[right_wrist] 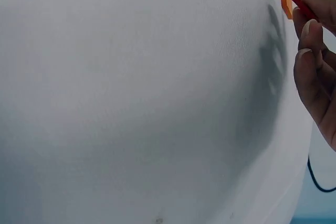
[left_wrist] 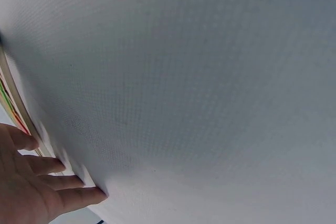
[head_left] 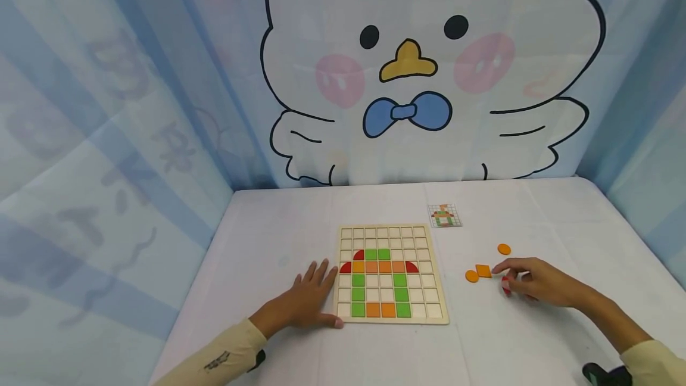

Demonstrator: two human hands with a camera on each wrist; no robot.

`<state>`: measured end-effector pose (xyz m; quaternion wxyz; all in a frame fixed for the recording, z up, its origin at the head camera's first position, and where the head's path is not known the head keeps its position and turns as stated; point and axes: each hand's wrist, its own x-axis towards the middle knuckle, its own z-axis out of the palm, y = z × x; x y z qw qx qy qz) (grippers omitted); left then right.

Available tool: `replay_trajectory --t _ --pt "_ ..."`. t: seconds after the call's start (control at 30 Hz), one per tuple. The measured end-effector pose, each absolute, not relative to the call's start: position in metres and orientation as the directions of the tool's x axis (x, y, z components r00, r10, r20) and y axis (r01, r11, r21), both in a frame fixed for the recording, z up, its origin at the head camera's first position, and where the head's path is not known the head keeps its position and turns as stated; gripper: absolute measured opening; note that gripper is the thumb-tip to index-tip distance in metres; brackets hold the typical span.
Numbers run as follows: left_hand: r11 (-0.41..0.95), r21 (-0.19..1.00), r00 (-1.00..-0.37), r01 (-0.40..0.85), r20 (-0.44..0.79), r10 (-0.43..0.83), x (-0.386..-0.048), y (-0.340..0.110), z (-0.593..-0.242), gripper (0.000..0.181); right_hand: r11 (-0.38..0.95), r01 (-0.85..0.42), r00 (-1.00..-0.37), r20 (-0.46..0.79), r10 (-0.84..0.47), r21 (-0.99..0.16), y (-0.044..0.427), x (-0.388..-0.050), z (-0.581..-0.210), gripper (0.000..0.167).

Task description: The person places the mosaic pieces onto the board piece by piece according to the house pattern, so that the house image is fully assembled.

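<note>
A wooden grid board [head_left: 393,232] lies on the table, with green squares [head_left: 358,294], orange squares [head_left: 384,267] and three red rounded pieces [head_left: 411,267] set in its cells. Spread along the board's left edge, my left hand [head_left: 308,299] rests with straight fingers and holds nothing. To the right of the board, my right hand [head_left: 543,283] pinches a small red piece [right_wrist: 303,7] between thumb and finger, just above the table. The fingers partly hide its shape. Close to those fingertips lie an orange square [head_left: 483,271] and an orange disc [head_left: 471,276].
Another orange disc [head_left: 504,249] lies farther back on the right. Behind the board's right corner is a small pattern card [head_left: 445,215] showing a coloured figure on a grid. A printed curtain [head_left: 407,153] hangs beyond the white table's [head_left: 278,225] back edge.
</note>
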<state>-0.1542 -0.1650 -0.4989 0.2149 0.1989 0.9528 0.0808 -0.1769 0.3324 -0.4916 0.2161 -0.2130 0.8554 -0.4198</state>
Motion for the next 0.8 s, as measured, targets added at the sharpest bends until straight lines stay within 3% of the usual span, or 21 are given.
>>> replay_trajectory --t 0.23,0.4,0.8 --pt "0.909 0.236 -0.829 0.344 -0.378 0.412 -0.154 -0.166 -0.500 0.115 0.576 -0.141 -0.816 -0.235 -0.528 -0.805 0.317 -0.178 -0.488 0.023" --pt "0.909 0.237 -0.827 0.343 -0.382 0.412 -0.156 -0.166 -0.501 0.115 0.575 -0.184 -0.819 -0.200 -0.538 -0.797 0.307 -0.180 -0.487 0.020" --pt "0.906 0.245 -0.825 0.345 -0.382 0.417 -0.156 -0.167 -0.502 0.115 0.523 -0.183 -0.785 -0.197 -0.587 -0.832 0.280 -0.192 -0.484 0.031"
